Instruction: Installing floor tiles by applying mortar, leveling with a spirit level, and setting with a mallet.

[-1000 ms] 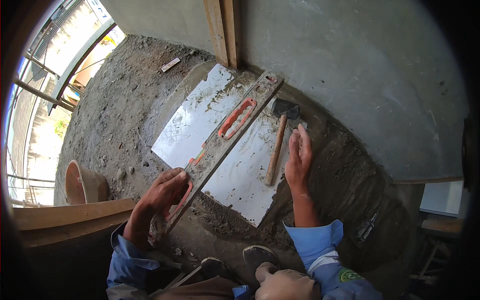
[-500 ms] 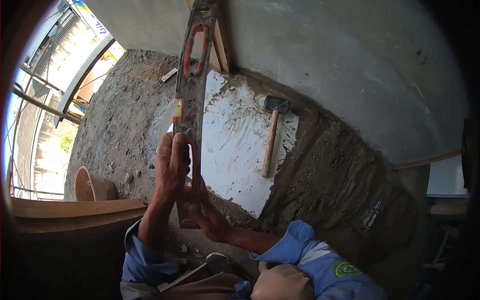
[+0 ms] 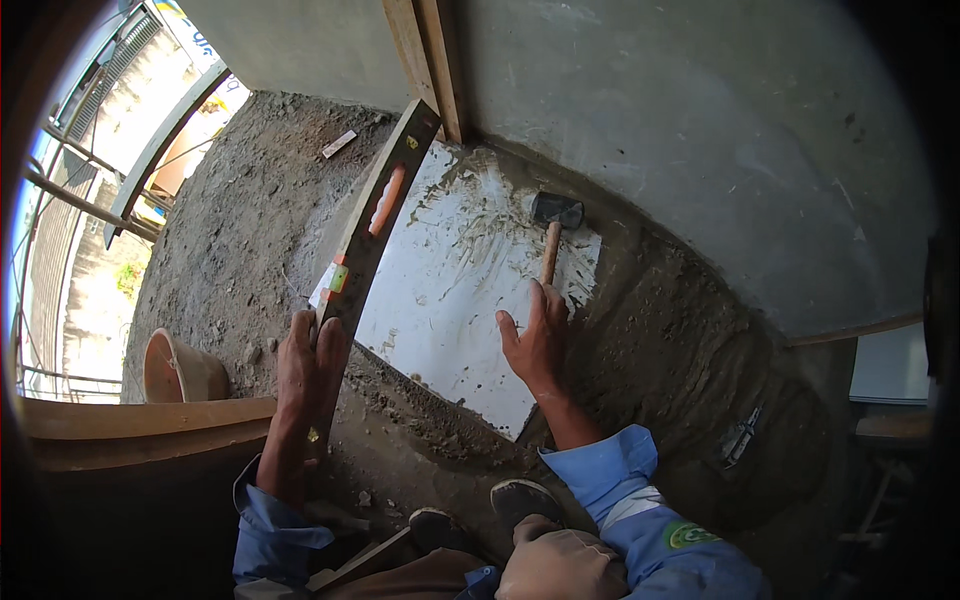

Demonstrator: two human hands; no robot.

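Note:
My left hand (image 3: 308, 365) is closed around a long spirit level (image 3: 365, 235) with orange-rimmed openings and a yellow-green vial. The level slants along the left side of a large white tile (image 3: 430, 310), its far end near the wooden post; whether it touches the tile I cannot tell. A rubber mallet (image 3: 551, 250) with a black head and wooden handle lies on the tile's right part. Over the lower handle is my right hand (image 3: 538, 345), thumb spread away from the fingers; it hides the handle's end. Grey mortar smears cover the tile's far half.
Plastered walls (image 3: 660, 130) rise behind, with a wooden post (image 3: 430, 60) at the corner. Rough mortar (image 3: 680, 330) surrounds the tile. A bucket (image 3: 185, 368) lies tipped at left by a curved wooden edge (image 3: 150, 425). A small metal tool (image 3: 741, 438) rests at right.
The level has come down from upright before me to a slant at the tile's left side. My right hand has left the level's lower end and moved right, to the mallet handle.

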